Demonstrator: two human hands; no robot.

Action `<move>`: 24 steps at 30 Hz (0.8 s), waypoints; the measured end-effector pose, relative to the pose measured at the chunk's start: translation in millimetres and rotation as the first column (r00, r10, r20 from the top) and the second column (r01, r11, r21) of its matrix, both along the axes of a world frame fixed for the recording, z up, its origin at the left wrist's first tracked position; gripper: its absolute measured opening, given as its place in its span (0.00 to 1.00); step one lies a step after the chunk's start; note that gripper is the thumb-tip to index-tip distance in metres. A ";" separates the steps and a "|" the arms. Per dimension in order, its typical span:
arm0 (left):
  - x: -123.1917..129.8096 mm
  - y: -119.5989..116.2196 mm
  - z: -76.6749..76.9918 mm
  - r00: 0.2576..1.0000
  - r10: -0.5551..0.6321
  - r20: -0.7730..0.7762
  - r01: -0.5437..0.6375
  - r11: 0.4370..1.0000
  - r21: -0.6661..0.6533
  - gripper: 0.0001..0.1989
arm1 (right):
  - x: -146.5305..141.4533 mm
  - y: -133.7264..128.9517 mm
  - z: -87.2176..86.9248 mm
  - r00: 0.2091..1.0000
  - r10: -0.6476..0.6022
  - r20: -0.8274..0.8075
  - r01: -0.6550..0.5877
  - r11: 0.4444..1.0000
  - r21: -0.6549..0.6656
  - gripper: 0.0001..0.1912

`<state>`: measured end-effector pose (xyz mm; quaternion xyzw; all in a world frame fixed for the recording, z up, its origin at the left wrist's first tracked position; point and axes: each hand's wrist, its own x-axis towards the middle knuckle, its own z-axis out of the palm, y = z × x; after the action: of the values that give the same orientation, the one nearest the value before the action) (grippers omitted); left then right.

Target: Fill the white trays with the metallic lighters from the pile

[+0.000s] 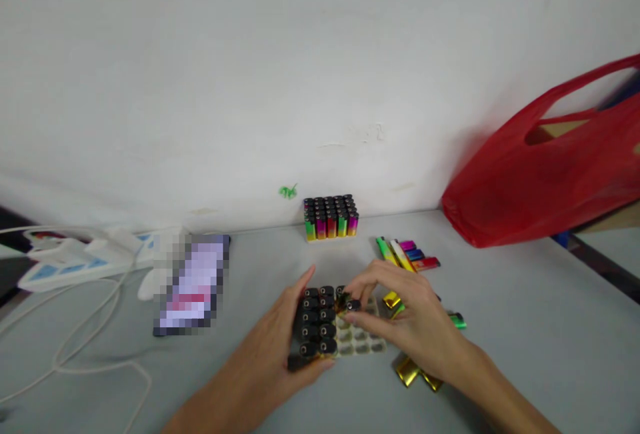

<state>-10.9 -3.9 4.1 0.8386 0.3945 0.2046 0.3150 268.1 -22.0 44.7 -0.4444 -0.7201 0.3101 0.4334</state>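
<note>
A pale tray (361, 339) with rows of sockets lies on the grey table. Its two left columns hold upright lighters (327, 316) with black tops, and another black top shows in the third column. My left hand (280, 337) rests around the tray's left side, thumb at the near edge and fingers at the far left, steadying the lighters. Above the third column, my right hand (407, 314) pinches a lighter (353, 305) by its black top between thumb and fingers. Loose lighters (404, 255) lie beyond my right hand, and gold-ended ones (407, 371) lie beside and below it.
A full block of lighters (331, 219) stands by the wall. At the right is a red bag (545, 174). To the left lie a phone (195, 281), a white power strip (80, 266) and looping white cables (95, 369).
</note>
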 end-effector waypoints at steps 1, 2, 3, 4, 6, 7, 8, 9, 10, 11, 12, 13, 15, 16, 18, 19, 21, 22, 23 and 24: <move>0.2 0.0 0.3 1.000 0.000 0.003 0.000 1.000 0.001 0.59 | -0.3 -0.3 -0.5 1.000 -0.002 -0.007 0.002 1.000 -0.001 0.10; 0.4 0.1 0.4 1.000 0.002 0.005 -0.002 1.000 0.002 0.59 | -0.6 -0.7 -1.2 1.000 -0.004 -0.015 0.004 1.000 0.002 0.11; 0.5 0.2 0.5 1.000 0.004 0.005 -0.004 1.000 0.001 0.58 | -0.9 -1.1 -1.8 1.000 -0.005 -0.021 0.006 1.000 0.008 0.12; 0.7 0.2 0.5 1.000 0.007 0.005 -0.007 1.000 -0.001 0.58 | -1.3 -1.5 -2.3 1.000 -0.010 -0.027 0.011 1.000 0.015 0.12; 0.6 0.3 -0.1 1.000 0.010 0.003 -0.010 1.000 -0.008 0.58 | -2.0 -2.5 -2.7 0.999 -0.018 -0.030 0.019 0.999 0.031 0.11; 0.5 0.2 -0.5 1.000 0.010 0.002 -0.010 1.000 -0.012 0.58 | -2.3 -3.0 -2.2 0.999 -0.021 -0.028 0.022 0.999 0.039 0.11; 0.3 0.2 -0.9 1.000 0.008 -0.001 -0.008 1.000 -0.017 0.58 | -2.8 -3.6 -1.1 0.999 -0.022 -0.026 0.023 0.999 0.043 0.10; 0.2 0.1 -1.2 1.000 0.008 -0.003 -0.008 1.000 -0.021 0.58 | -3.2 -4.1 0.6 0.999 -0.026 -0.024 0.027 0.999 0.045 0.09; 0.1 0.0 -1.3 1.000 0.009 -0.005 -0.009 1.000 -0.025 0.58 | -3.7 -4.6 2.6 0.999 -0.034 -0.022 0.035 0.998 0.046 0.07; 0.2 0.1 -1.2 1.000 0.010 -0.006 -0.011 1.000 -0.027 0.58 | -4.0 -4.8 4.7 0.999 -0.049 -0.020 0.050 0.998 0.043 0.04; 0.3 0.1 -0.8 1.000 0.009 -0.007 -0.009 1.000 -0.027 0.58 | -4.2 -4.8 6.5 0.997 -0.079 -0.016 0.080 0.996 0.042 0.02; 0.6 0.3 -0.2 1.000 0.008 -0.006 -0.009 1.000 -0.025 0.58 | -4.0 -4.3 7.6 0.992 -0.126 -0.008 0.126 0.991 0.044 0.03; 1.1 0.6 1.3 1.000 0.008 -0.004 -0.008 1.000 -0.020 0.59 | -2.1 -1.7 6.4 0.962 -0.271 0.030 0.269 0.961 0.064 0.07; 1.3 0.7 1.9 1.000 0.007 -0.004 -0.007 1.000 -0.020 0.59 | -0.2 0.4 3.9 0.933 -0.356 0.062 0.350 0.933 0.083 0.07; 1.2 0.8 2.9 1.000 0.011 -0.007 -0.011 0.999 -0.032 0.59 | 5.4 5.6 -3.3 0.845 -0.513 0.149 0.497 0.857 0.135 0.06; 0.9 0.7 3.1 1.000 0.012 -0.008 -0.012 0.999 -0.038 0.59 | 8.8 8.3 -7.3 0.794 -0.574 0.200 0.550 0.819 0.166 0.05; 0.3 0.2 3.0 1.000 0.015 -0.009 -0.016 0.999 -0.047 0.59 | 15.6 12.9 -14.2 0.682 -0.658 0.320 0.621 0.752 0.223 0.05; 0.1 -0.2 2.9 1.000 0.018 -0.009 -0.019 0.999 -0.049 0.59 | 18.6 14.6 -16.6 0.625 -0.680 0.384 0.641 0.728 0.245 0.06; -0.1 -0.5 2.7 1.000 0.020 -0.008 -0.021 0.998 -0.052 0.59 | 21.1 15.7 -18.3 0.570 -0.689 0.448 0.653 0.710 0.262 0.07; -0.2 -0.8 2.5 1.000 0.022 -0.004 -0.023 0.998 -0.052 0.59 | 23.2 16.3 -19.3 0.517 -0.690 0.507 0.661 0.698 0.276 0.08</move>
<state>-11.0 -4.7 6.5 0.8260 0.4095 0.1965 0.3337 291.3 -5.7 25.4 -0.7495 -0.5926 -0.0494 0.2909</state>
